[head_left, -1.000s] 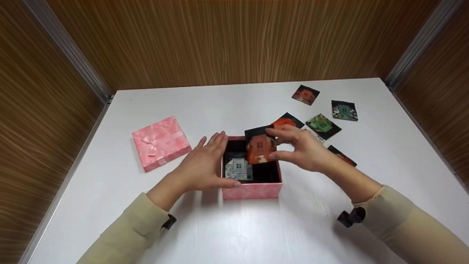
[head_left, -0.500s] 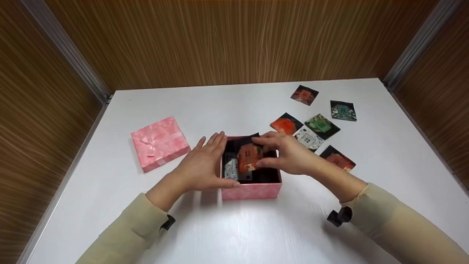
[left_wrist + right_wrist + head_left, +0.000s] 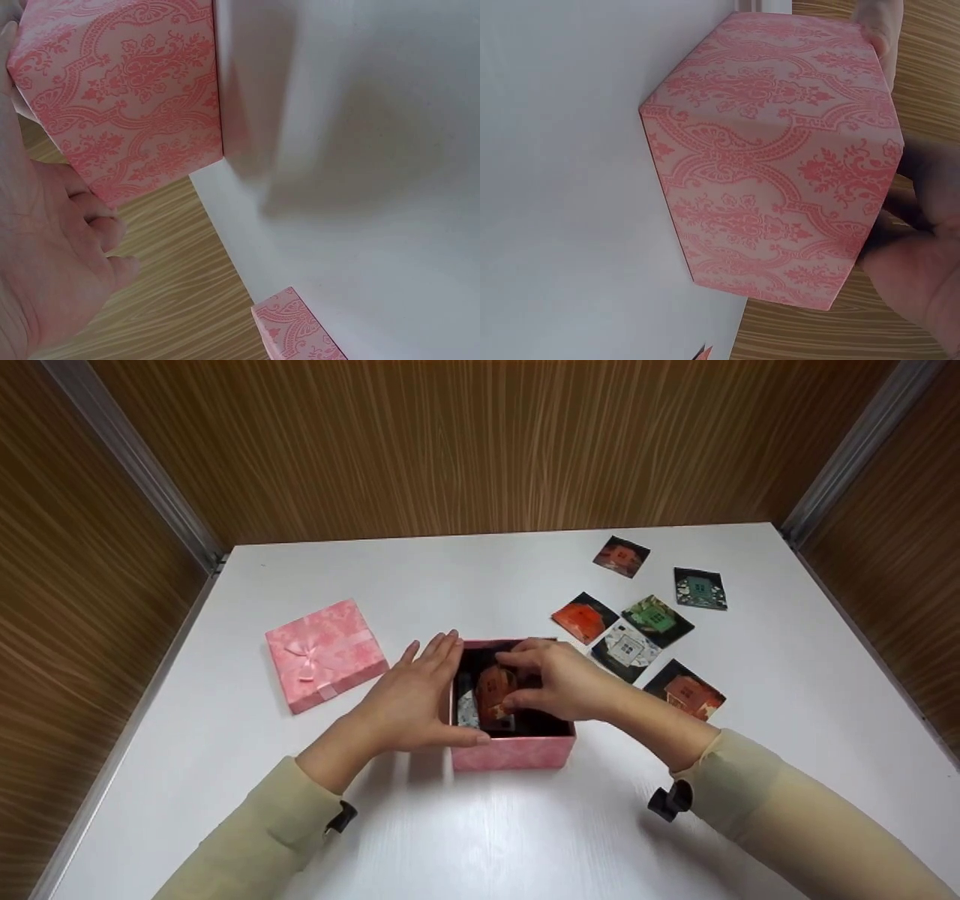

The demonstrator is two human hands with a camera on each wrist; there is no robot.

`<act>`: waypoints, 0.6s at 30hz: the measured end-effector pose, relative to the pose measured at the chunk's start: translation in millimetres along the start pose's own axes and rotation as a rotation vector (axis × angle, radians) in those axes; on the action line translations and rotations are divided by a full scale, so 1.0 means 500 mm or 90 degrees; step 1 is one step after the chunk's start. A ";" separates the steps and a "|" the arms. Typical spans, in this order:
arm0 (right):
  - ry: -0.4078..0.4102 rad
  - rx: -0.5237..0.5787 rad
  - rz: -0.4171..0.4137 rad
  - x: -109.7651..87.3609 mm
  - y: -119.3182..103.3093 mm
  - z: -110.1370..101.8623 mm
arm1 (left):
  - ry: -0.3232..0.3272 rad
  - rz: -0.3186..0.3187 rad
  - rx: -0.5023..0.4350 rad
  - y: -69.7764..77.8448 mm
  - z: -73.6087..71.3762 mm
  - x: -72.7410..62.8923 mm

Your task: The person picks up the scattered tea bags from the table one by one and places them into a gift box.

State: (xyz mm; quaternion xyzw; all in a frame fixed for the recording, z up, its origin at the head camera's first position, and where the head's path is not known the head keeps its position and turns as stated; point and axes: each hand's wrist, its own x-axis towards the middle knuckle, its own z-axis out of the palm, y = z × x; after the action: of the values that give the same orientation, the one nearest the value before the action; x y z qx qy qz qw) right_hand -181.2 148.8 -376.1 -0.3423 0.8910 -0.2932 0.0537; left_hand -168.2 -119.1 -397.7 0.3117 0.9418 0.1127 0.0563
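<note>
At left, the pink lid (image 3: 326,656) sits bow up on the white table (image 3: 480,840), angled and well apart from the rest. Then comes your left hand (image 3: 420,697): spread wide, fingers straight along the left side of the pink box (image 3: 514,754), thumb across its near edge, gripping nothing. The left wrist view shows that side's scroll print. The box stands upright with its top uncovered. Inside, at its left, lies a pale packet (image 3: 466,710), partly covered. Just right of that is the red packet (image 3: 493,690), inside the box left of the middle, tilted and overlapping the pale one; you can't tell if it touches the bottom. Your right hand (image 3: 566,686) reaches in over the box's right side, narrow, pinching the red packet by its right edge between thumb and fingers; the right wrist view hides those fingertips behind the box. Past the box, on the table: an orange packet (image 3: 585,619), a dark red packet (image 3: 621,556) farther back, a white packet (image 3: 626,649), a green packet (image 3: 658,616) just beside the white one, a rust packet (image 3: 688,691) nearest you, partly behind your forearm, and a teal packet (image 3: 700,589) farthest right.
</note>
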 end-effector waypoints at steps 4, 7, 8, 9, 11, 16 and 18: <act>-0.015 -0.011 0.006 0.011 -0.003 0.009 | 0.001 0.001 0.000 0.000 0.000 0.001; -0.025 -0.022 0.014 0.017 -0.003 0.014 | 0.001 0.001 -0.001 0.000 0.000 0.002; -0.027 -0.024 0.013 0.018 -0.002 0.016 | 0.002 0.002 -0.002 0.000 0.000 0.002; -0.029 -0.027 0.012 0.020 -0.002 0.016 | 0.001 0.002 -0.002 0.001 0.000 0.001; -0.030 -0.029 0.007 0.023 0.001 0.018 | 0.003 0.004 -0.002 0.001 0.001 0.001; -0.045 -0.034 -0.001 0.031 0.002 0.019 | 0.008 0.006 0.001 -0.001 0.002 0.000; -0.054 -0.035 0.005 0.032 0.000 0.019 | 0.007 0.005 -0.001 -0.001 0.002 0.000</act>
State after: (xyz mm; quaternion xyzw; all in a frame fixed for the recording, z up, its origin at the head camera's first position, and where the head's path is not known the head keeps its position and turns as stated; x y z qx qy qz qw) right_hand -190.8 133.9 -382.1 -0.3526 0.8970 -0.2533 0.0830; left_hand -168.5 -119.5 -398.6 0.3147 0.9408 0.1152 0.0510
